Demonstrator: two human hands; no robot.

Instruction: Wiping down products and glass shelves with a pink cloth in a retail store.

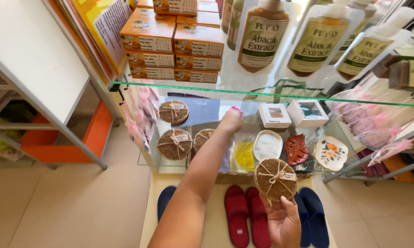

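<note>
My right hand [284, 221] holds up a round brown woven coaster bundle [276, 178] tied with twine and a small tag, in front of the lower glass shelf [147, 161]. My left hand [231, 120] reaches in under the upper glass shelf [262, 94], closed on a small pink thing [237, 110] that I cannot identify. It hovers just right of three more coaster bundles: one at the back [173, 111], one at the front left [174, 143], and one [202, 137] partly hidden by my forearm.
The lower shelf also holds two small white boxes [274, 115], a white oval dish [267, 145], a red leaf dish [297, 149] and a floral dish [331, 153]. Orange boxes [172, 41] and pouches [261, 34] stand on top. Red slippers [246, 213] and blue slippers [313, 216] lie below.
</note>
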